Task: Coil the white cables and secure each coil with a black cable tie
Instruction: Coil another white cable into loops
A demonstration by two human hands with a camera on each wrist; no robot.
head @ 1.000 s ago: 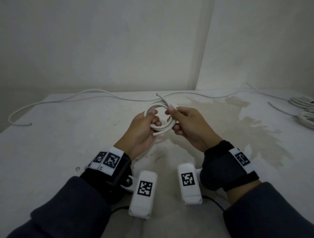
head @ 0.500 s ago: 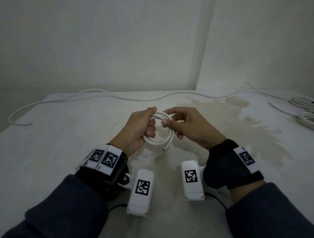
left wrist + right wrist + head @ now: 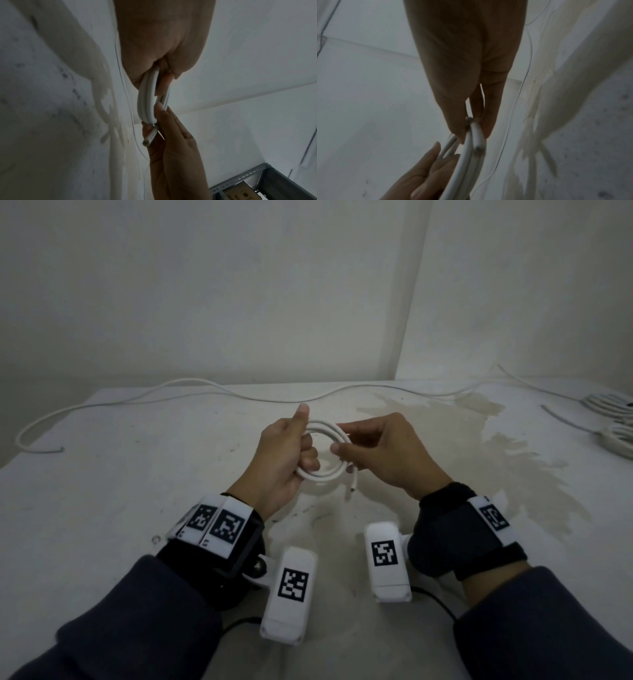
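A person held a small coil (image 3: 323,453) of white cable above a stained table (image 3: 102,491), between both hands. The left hand (image 3: 286,455) gripped the coil's left side, fingers curled through the ring and thumb raised along its top edge. The right hand (image 3: 387,453) pinched the turns on the right between thumb and fingertips (image 3: 458,129), the other fingers loosely bent. One cut end (image 3: 352,489) hung free below the ring, near the right hand's pinch.

The cable looked light but springy, likely to unwind if either grip slackened; its smooth jacket seemed apt to let the turns slide over one another. The soundest hold appeared to be across all the turns at once, on opposite sides of the ring, with the loose end trapped under a finger.

Another cable (image 3: 205,386) lay uncoiled along the table's far edge, and finished coils (image 3: 613,419) sat at far right. No black tie could be made out in any view, so the binding had not yet begun.
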